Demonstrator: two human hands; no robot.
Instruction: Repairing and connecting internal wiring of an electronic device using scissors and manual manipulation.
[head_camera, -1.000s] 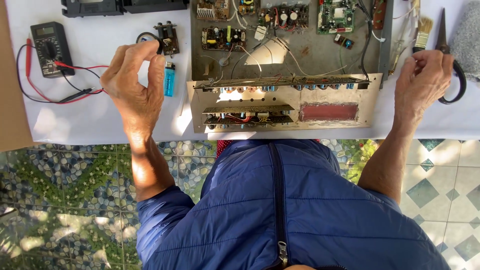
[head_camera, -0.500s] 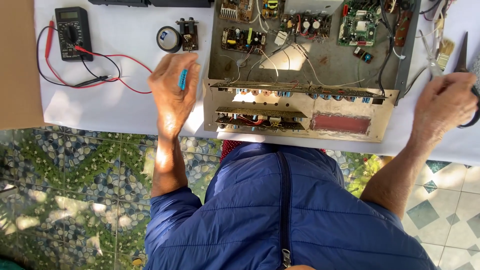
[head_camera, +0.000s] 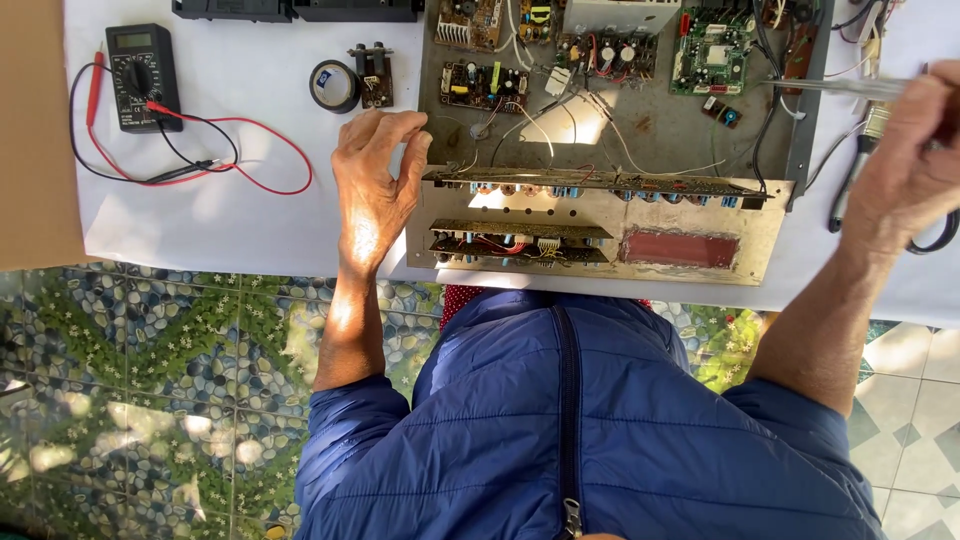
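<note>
Head view: left hand (head_camera: 375, 195) fingers loosely curled, empty, resting at left edge of open amplifier chassis (head_camera: 600, 215). Right hand (head_camera: 905, 170) closed on thin metal tool (head_camera: 835, 87), beside chassis right edge. Step judged: steadying chassis before probing boards; next needs a steady tool tip.

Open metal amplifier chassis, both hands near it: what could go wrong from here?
1. The left hand rests at the edge of the open metal chassis; it may snag the loose white wires.
2. The right hand raises a thin metal tool over the green circuit board; a slip might scratch it.
</note>
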